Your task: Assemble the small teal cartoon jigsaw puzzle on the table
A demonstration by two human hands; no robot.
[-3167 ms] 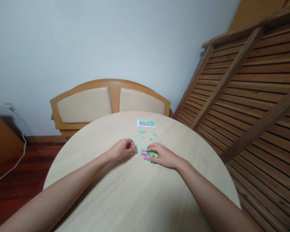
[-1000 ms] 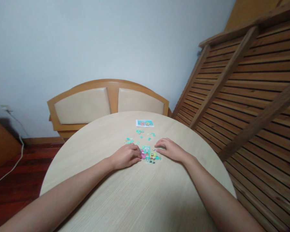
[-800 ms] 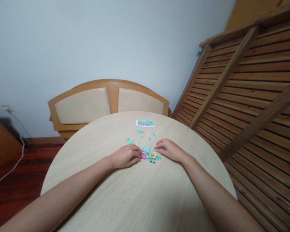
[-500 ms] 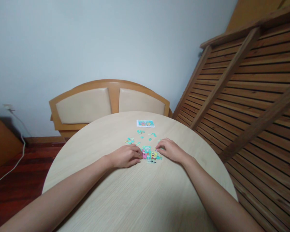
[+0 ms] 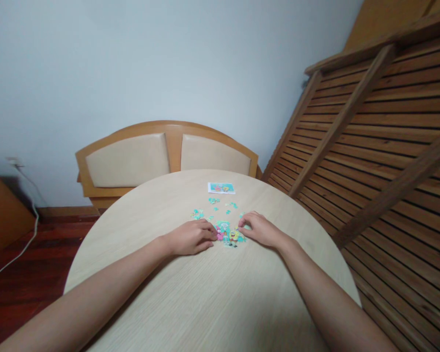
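A partly joined jigsaw puzzle point(image 5: 225, 237) with a pink and a yellow cartoon figure lies flat on the table between my hands. My left hand point(image 5: 196, 236) rests at the puzzle's left edge, fingertips touching the pink part, fingers loosely bent and thumb apart. Beside the right edge, my right hand point(image 5: 258, 229) has its thumb and index finger curved with a small gap; no piece shows between them. Loose teal puzzle pieces point(image 5: 197, 214) lie beyond my left hand, and more pieces point(image 5: 213, 200) are scattered farther back.
A picture card point(image 5: 221, 188) with similar figures lies behind the pieces on the round wooden table point(image 5: 161, 303). Past its far edge stands a padded headboard point(image 5: 128, 159) against the wall. Wooden slats point(image 5: 352, 132) lean along the right side.
My right hand has drawn back slightly to the right from the puzzle's edge, and its fingertips have come away from the yellow figure's side. My left hand stays in place.
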